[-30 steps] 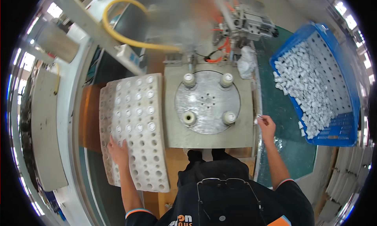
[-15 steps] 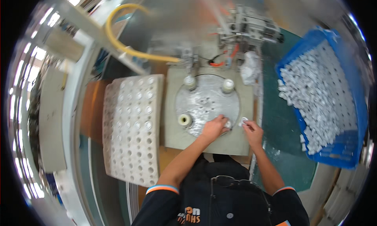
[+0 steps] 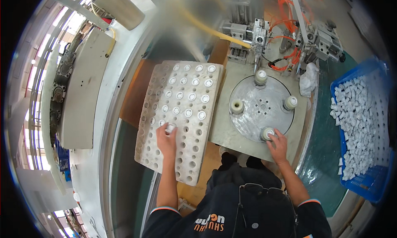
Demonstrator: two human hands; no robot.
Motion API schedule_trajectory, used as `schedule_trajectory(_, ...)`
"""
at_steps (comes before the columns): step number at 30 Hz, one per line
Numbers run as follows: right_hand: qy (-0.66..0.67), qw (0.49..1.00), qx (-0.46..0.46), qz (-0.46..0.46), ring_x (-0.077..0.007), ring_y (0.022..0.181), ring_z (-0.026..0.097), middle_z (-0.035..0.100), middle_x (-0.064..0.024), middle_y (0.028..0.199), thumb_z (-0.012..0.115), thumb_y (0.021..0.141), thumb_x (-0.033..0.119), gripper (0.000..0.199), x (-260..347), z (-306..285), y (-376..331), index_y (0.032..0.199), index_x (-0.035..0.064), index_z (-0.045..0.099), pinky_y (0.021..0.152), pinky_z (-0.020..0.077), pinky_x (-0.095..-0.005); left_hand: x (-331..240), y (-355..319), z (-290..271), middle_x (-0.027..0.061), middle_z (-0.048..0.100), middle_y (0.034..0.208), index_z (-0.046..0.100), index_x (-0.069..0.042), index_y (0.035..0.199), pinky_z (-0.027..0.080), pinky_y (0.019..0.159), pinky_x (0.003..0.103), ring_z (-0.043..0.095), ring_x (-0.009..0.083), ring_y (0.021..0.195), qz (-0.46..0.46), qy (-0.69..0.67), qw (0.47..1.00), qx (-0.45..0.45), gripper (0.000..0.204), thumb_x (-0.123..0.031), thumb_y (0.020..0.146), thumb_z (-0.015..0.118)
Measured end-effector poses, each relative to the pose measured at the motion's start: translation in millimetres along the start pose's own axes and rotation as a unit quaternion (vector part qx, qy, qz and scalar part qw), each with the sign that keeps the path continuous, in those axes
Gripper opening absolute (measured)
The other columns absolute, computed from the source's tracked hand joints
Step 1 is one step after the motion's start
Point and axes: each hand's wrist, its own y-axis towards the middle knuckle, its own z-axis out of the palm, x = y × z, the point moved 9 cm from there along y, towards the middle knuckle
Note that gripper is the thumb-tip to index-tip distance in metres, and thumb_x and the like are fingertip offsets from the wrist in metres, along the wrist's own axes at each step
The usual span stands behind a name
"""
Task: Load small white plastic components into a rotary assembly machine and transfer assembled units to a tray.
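Workshop floor and grey machine housing are curving around my bench, with a blue crate (image 3: 364,130) of small white parts sitting off its right edge. Nearer, I am leaning over a white perforated tray (image 3: 182,122) lying along the bench's left half, its far rows filled with caps and its near rows showing open holes. Beside it, a round metal turntable (image 3: 261,108) is carrying four posts near its rim. My left hand (image 3: 166,139) is pinching a small white cap (image 3: 170,127) over a hole near the tray's left-middle, fingers narrowed on it. My right hand (image 3: 278,143) is resting at the turntable's near-right post (image 3: 268,133), fingertips closing around the piece there, though I cannot quite tell if they are gripping it. These caps are looking light, stiff and a little slick, best taken by the rim between thumb and forefinger. Open room is lying along the tray's near edge; the far edge is crowded by pneumatic fittings and orange hoses (image 3: 289,52).
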Motion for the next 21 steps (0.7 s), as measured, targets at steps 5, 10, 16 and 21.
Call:
schedule_trajectory(5,0.052,0.995,0.063,0.051,-0.0312,0.114,0.047,0.046,-0.0127,0.132,0.066,0.076,0.02,0.052,37,13,-2,0.126,0.0142,0.053,0.093,0.0372,-0.0408,59,15,51,0.0108,0.058,0.102,0.061,-0.004,0.109,0.046,0.08,0.037,0.057,0.028,0.09,0.008,0.056,0.988,0.144,0.041,-0.023,0.074,0.071)
schedule_trajectory(10,0.049,0.994,-0.008,0.101,-0.0315,0.11,0.05,0.049,-0.0127,0.127,0.062,0.079,0.012,0.04,-26,-52,-14,0.119,0.0115,0.056,0.094,0.0373,-0.0406,16,4,35,0.0137,0.058,0.109,0.056,-0.004,0.119,0.047,0.078,0.035,0.056,0.0255,0.088,0.017,0.044,0.996,0.078,0.048,-0.018,0.074,0.07)
schedule_trajectory(16,-0.104,0.951,-0.199,0.213,-0.0316,0.106,0.052,0.06,-0.0128,0.107,0.059,0.078,0.004,0.026,-187,-178,-15,0.103,0.008,0.062,0.093,0.0401,-0.0402,-185,-92,137,0.0091,0.061,0.093,0.063,-0.004,0.102,0.048,0.066,0.032,0.06,0.0207,0.073,0.18,-0.226,0.908,0.304,0.024,-0.007,0.078,0.067)
schedule_trajectory(21,-0.244,0.93,-0.099,0.257,-0.0332,0.113,0.047,0.052,-0.0125,0.123,0.065,0.077,0.015,0.046,-284,-209,22,0.122,0.0164,0.054,0.091,0.0387,-0.047,-291,-169,223,0.0095,0.054,0.113,0.053,-0.01,0.119,0.05,0.074,0.039,0.06,0.0291,0.093,0.256,-0.143,0.864,0.409,0.051,-0.017,0.073,0.072)
